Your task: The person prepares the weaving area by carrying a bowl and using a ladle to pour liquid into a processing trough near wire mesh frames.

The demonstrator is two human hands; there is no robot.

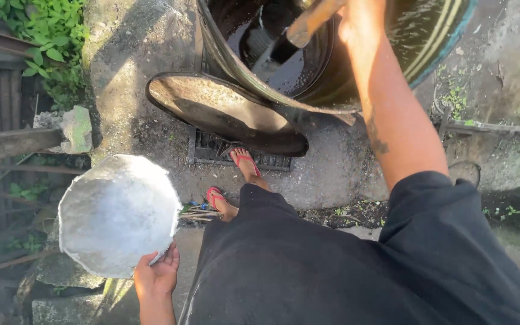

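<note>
The left hand (156,275) is low in the view, with its fingers closed on the lower edge of a round, dented metal lid (117,213), grey and bright in the sun; the lid spreads up and to the left of this hand and is held in the air above the stones and the old wooden slats. Well above the hand, at the far left, green plants (46,36) grow beside a rough concrete block (130,72). To the right of the hand are the person's two feet in red sandals (236,180); the further foot stands on a metal drain grate (236,153) in the ground. Just beyond the feet a dark, curved flap (224,114) hangs out from a big black barrel (332,66), which has dark, shining liquid inside. Over the barrel, at the top, the right hand (362,21) is closed around a wooden handle (314,21) that goes down to the left into the barrel. The right arm runs from this hand down to a black sleeve (434,241).
</note>
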